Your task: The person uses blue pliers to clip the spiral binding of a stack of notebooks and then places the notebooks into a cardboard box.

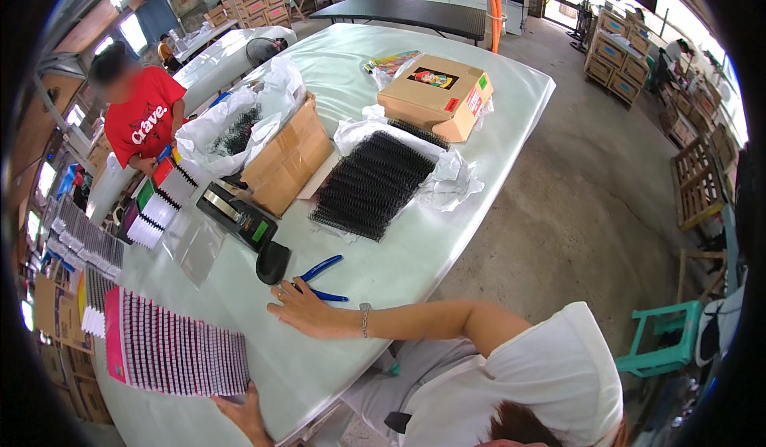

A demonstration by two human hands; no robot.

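A stack of spiral-bound notebooks (175,351) with a pink cover at one end lies at the lower left, their bound edges in a row. At its near right corner, my left hand (243,415) touches the stack with thumb and a finger apart; its other fingers are partly hidden. My right hand (307,311) lies on the table with its fingers spread, right against blue-handled pliers (323,267), whose jaw end is partly covered. Just beyond the fingers stands a black tabletop machine (239,217) with a metal plate and a rounded black end (273,263).
Black plastic coils (371,184) lie in a heap mid-table, beside crumpled white paper (451,182). Behind are an open carton (289,160) and a closed carton (435,92). A person in red (144,116) handles notebooks opposite. A green stool (662,339) stands right.
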